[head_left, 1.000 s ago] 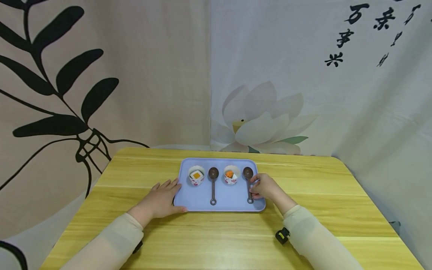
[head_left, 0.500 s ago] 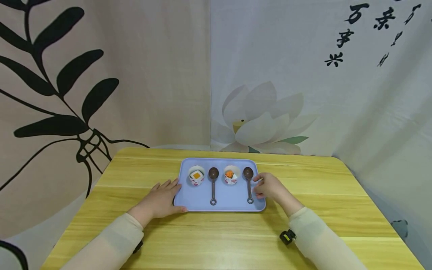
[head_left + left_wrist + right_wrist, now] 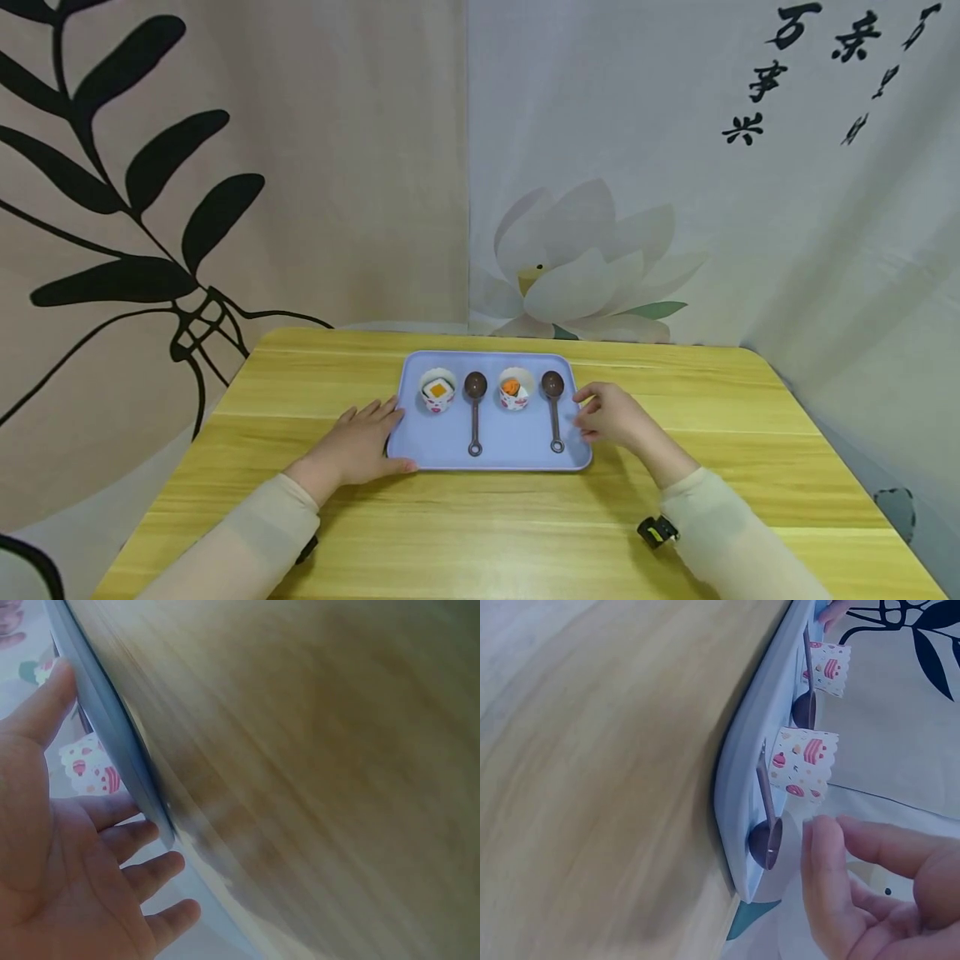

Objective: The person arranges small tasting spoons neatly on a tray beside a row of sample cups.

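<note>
A pale blue tray lies on the table, holding two paper cups and two dark brown scoops in alternation. The left cup has a white and yellow piece in it, the right cup an orange and white one. Between the cups lies one scoop; the other scoop is at the right end. My left hand touches the tray's left side, fingers spread, thumb near the front corner. Beside the right rim hovers my right hand, fingers loosely bent and holding nothing; the right wrist view shows it apart from the nearby scoop.
The wooden table extends around the tray on all sides. Behind it hang printed cloths with a plant, a lotus and black characters. A small black device is worn at the right wrist.
My right hand has left the right scoop's handle and drawn away to the right, past the tray's rim. The scoop stays on the tray, and the left hand keeps its place.
</note>
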Tool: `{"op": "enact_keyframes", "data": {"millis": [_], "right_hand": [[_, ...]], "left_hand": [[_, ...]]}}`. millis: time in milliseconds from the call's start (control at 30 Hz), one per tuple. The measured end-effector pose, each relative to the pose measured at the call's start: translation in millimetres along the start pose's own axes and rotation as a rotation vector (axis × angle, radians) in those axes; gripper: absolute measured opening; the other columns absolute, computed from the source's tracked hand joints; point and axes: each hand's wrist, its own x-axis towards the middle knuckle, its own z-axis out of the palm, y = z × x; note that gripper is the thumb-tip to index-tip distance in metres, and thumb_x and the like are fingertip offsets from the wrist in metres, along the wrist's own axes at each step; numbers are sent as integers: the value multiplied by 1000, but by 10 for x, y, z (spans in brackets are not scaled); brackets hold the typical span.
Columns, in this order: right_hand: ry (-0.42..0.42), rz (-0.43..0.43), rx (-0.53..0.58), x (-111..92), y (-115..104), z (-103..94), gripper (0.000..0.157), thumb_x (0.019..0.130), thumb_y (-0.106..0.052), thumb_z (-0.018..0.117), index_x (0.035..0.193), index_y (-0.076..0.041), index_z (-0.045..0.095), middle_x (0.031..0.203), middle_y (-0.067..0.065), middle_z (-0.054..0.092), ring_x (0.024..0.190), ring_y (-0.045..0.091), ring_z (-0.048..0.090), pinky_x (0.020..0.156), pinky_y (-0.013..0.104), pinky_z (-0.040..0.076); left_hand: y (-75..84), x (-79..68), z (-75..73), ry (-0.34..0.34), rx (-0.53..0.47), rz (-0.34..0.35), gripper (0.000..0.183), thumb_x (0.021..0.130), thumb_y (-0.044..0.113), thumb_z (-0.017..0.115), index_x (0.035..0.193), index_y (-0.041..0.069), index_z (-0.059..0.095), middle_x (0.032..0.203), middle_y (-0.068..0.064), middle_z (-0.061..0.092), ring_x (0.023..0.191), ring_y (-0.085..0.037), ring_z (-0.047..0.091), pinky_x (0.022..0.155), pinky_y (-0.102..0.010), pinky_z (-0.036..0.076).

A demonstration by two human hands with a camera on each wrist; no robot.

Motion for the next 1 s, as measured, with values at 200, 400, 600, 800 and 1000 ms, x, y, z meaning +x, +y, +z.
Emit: {"op": "enact_keyframes", "data": {"millis": [200,400,600,800,1000], "right_hand": [[-4,-5,2,-72,-1,-75,36,91,5,65,125,11,55,91,18,61,74,29,69,70,41,61],[-3,-8,10,-108,8,-151,34,93,4,62,126,11,54,92,17,61,74,26,68,70,41,61],[3,-9,2,-141,38,-198,34,94,4,62,126,11,54,93,17,62,74,24,67,69,39,61],[6,-26,0,-197,70,-270,35,94,1,64,126,10,54,94,17,62,74,24,67,70,40,61],[-1,-37,-8,-253,86,-357,36,96,-6,66,128,8,54,98,17,62,74,23,65,71,41,61]], "left_hand": [[0,-12,-4,-3,-6,-1,98,84,66,68,150,-2,43,160,-21,29,145,-47,27,115,-67,17],[-7,-14,-2,-3,-2,-5,99,84,67,67,151,-1,41,161,-20,28,146,-46,26,116,-66,16],[-2,-20,-6,-6,-3,-4,98,84,66,67,151,-2,41,161,-21,29,146,-46,26,116,-65,16],[-4,-15,-4,-2,4,2,97,85,65,67,150,-2,41,160,-21,29,146,-46,26,116,-65,16],[-35,-4,11,9,20,15,95,86,65,66,150,-1,43,160,-20,30,146,-45,27,116,-66,18]]}}
